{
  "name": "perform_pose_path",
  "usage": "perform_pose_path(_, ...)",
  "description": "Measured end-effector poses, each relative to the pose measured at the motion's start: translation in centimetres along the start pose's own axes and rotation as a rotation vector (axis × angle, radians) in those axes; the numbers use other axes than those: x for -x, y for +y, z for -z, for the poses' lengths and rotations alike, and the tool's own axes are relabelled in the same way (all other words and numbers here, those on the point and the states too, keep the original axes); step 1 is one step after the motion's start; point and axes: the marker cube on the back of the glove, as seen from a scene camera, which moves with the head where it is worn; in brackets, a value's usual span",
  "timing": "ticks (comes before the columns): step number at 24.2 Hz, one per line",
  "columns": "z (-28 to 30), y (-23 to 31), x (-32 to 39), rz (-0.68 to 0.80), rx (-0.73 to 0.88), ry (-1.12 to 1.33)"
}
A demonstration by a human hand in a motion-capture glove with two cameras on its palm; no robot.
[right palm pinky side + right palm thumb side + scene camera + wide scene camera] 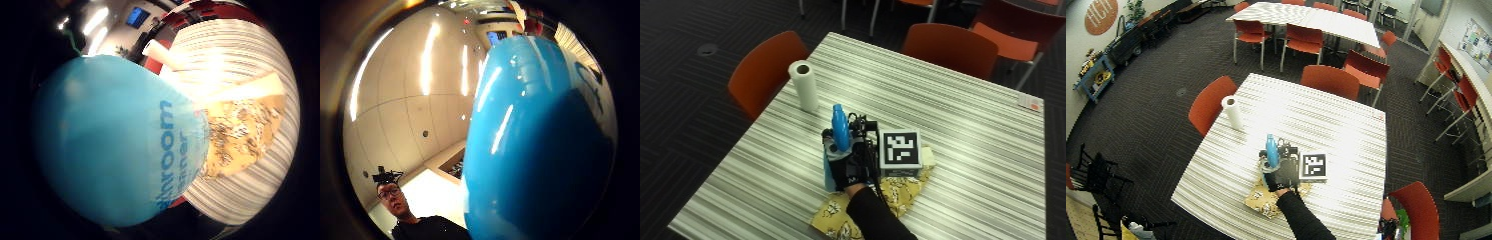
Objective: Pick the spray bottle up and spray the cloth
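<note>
While the right hand (852, 167) gripped the blue spray bottle (838, 127), fingers curled round its body, the bottle stood lifted above the yellow patterned cloth (896, 192) on the striped desk (953, 100). Pick-up: judged done. Spraying: apparently left to do; no mist showed. Label, partly readable in the little-finger palm view: "…throom", perhaps "bathroom", with a second line too blurred to read. Also present: paper towel roll (804, 85), upright, well apart.
</note>
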Motion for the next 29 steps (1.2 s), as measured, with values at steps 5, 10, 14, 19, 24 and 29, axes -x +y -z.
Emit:
perform_pose_path(5, -1.9, -2.3, 1.3, 0.033, 0.003, 0.008)
perform_pose_path(10, -2.1, -3.3, 0.8, 0.052, -0.005, 0.019)
perform_pose_path(14, -2.3, -1.5, -2.3, 0.022, 0.006, 0.034)
perform_pose_path(19, -2.0, 1.6, -7.0, -0.051, -0.002, 0.049)
perform_pose_path(24, -0.9, 3.2, -10.3, -0.076, -0.016, 0.106)
perform_pose_path(29, -0.1, 4.4, -11.9, -0.085, -0.039, 0.134)
